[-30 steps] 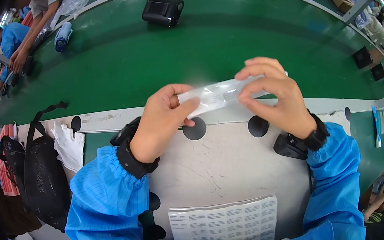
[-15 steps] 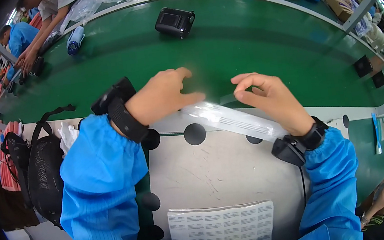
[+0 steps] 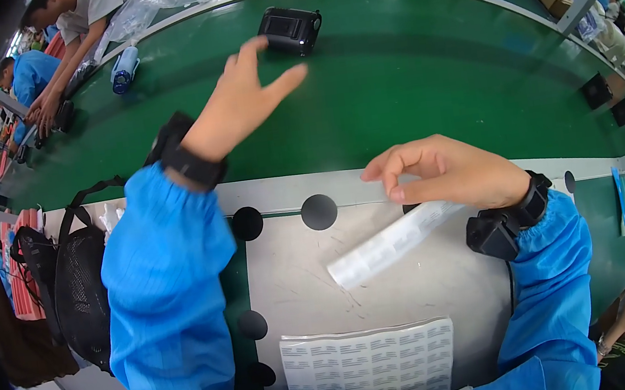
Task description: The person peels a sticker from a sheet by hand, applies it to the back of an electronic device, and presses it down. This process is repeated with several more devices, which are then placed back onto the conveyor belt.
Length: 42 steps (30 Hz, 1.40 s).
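Observation:
My left hand [image 3: 240,98] reaches over the green work surface [image 3: 423,78], fingers spread and holding nothing. Just beyond its fingertips lies a black boxy device [image 3: 291,30] with rounded corners. A white strip of printed labels [image 3: 391,250] slants from under my right hand [image 3: 455,172] across the pale board [image 3: 300,283]. My right fingers are curled, with the strip's upper end tucked behind them. Whether anything small sits at the right fingertips I cannot make out. Close to my body a sheet of printed labels [image 3: 370,369] lies flat on the board.
A blue cylindrical object [image 3: 125,70] lies at the far left, near another person's hands [image 3: 45,112]. Black mesh bags [image 3: 82,288] hang at my left. Black round pads [image 3: 319,212] line the board's edges. Clear plastic wrap [image 3: 153,7] lies beyond the rail.
My left hand has left the label strip and moved forward to the black device. The strip has swung down toward me under my right hand, which has shifted slightly nearer.

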Each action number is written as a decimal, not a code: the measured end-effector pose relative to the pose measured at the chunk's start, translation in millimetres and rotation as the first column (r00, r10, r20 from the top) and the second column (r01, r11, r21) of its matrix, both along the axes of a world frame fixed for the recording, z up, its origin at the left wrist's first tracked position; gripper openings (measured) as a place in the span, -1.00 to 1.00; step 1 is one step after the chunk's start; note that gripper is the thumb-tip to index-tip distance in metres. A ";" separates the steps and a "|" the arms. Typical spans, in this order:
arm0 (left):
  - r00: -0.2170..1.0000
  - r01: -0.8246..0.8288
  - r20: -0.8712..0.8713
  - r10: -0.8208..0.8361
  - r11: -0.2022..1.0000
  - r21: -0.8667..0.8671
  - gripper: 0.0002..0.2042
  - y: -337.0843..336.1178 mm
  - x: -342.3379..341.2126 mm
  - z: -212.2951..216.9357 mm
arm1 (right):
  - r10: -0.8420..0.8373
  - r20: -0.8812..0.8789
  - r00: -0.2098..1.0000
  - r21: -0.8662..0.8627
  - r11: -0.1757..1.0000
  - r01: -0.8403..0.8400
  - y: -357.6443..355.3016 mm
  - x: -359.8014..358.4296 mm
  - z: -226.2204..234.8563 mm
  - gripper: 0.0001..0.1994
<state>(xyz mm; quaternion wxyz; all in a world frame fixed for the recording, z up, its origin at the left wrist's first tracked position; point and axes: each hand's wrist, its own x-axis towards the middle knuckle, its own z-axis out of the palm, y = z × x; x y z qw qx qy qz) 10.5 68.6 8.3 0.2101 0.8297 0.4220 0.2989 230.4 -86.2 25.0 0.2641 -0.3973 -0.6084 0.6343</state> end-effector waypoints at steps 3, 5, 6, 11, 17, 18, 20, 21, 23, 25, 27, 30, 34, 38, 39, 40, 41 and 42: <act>0.983 -0.169 -0.037 0.181 0.960 0.222 -0.10 47.6 25.6 -19.7 | -0.131 -0.061 0.990 -0.070 0.990 0.126 -1.4 -17.0 15.1 -0.97; 0.978 -0.197 -0.023 0.209 0.949 0.248 -0.05 66.1 56.9 -28.2 | -0.158 -0.059 0.986 -0.063 0.986 0.154 -5.3 -16.7 22.7 -0.97; 0.952 -0.257 -0.120 0.282 0.948 0.188 -0.03 68.9 70.7 -28.5 | -0.180 -0.065 0.982 -0.052 0.983 0.176 -8.1 -16.1 27.5 -0.97; 0.877 -0.310 -0.352 0.328 0.945 0.109 -0.04 89.2 76.1 -24.0 | -0.246 -0.110 0.963 0.026 0.968 0.251 -12.6 -20.1 29.1 -0.95; 0.896 0.115 0.444 0.030 0.948 -0.297 -0.34 89.1 18.4 -15.0 | -0.444 -0.209 0.871 0.101 0.876 0.471 -6.2 -17.9 21.5 -0.92; 0.614 0.493 0.789 0.033 0.765 -0.415 -0.47 74.6 14.0 -9.5 | -0.508 -0.220 0.833 0.102 0.837 0.537 -6.1 -14.9 21.3 -0.91; 0.351 0.767 0.900 0.260 0.471 -0.436 -0.57 44.1 10.7 3.8 | -0.570 -0.234 0.787 0.103 0.791 0.604 -7.3 -12.1 21.0 -0.91; 0.354 0.767 0.898 0.260 0.468 -0.438 -0.57 24.8 9.4 9.2 | -0.600 -0.261 0.756 0.121 0.756 0.643 -9.3 -12.7 21.7 -0.90; 0.299 0.850 0.907 0.295 0.349 -0.394 -0.56 -13.2 9.5 15.3 | -0.650 -0.312 0.693 0.156 0.684 0.712 -11.9 -16.3 22.9 -0.90; 0.329 0.834 0.905 0.269 0.366 -0.412 -0.56 -43.1 8.2 18.6 | -0.634 -0.345 0.692 0.165 0.685 0.709 -14.4 -20.2 27.7 -0.88; 0.393 0.803 0.894 0.215 0.393 -0.447 -0.57 -66.1 9.1 20.5 | -0.606 -0.412 0.681 0.179 0.678 0.712 -16.4 -24.6 30.2 -0.76; 0.413 0.799 0.888 0.202 0.389 -0.459 -0.56 -86.4 12.9 18.9 | -0.640 -0.324 0.697 0.489 0.517 0.703 -13.7 -40.7 16.6 -0.63; 0.498 0.765 0.866 0.040 0.450 -0.461 -0.54 -109.8 16.6 17.4 | -0.662 -0.297 0.688 0.641 0.396 0.658 -17.1 -58.0 10.6 -0.47; 0.505 0.798 0.863 -0.021 0.392 -0.458 -0.54 -104.9 3.6 21.4 | -0.604 -0.436 0.667 0.476 0.475 0.741 -20.0 -68.6 7.5 -0.44; 0.488 0.823 0.873 -0.015 0.341 -0.454 -0.54 -103.6 0.5 22.5 | -0.582 -0.496 0.644 0.386 0.516 0.765 -20.3 -70.4 8.0 -0.45; 0.485 0.823 0.874 -0.012 0.343 -0.452 -0.54 -104.8 0.8 25.7 | -0.581 -0.493 0.648 0.387 0.520 0.761 -19.2 -67.6 12.8 -0.45; 0.487 0.803 0.873 0.012 0.389 -0.452 -0.54 -106.5 0.9 28.6 | -0.615 -0.525 0.588 0.339 0.483 0.807 -16.2 -62.5 18.1 -0.51; 0.490 0.779 0.871 0.029 0.433 -0.453 -0.54 -107.7 -1.2 28.6 | -0.645 -0.559 0.521 0.288 0.438 0.851 -13.6 -59.0 19.6 -0.55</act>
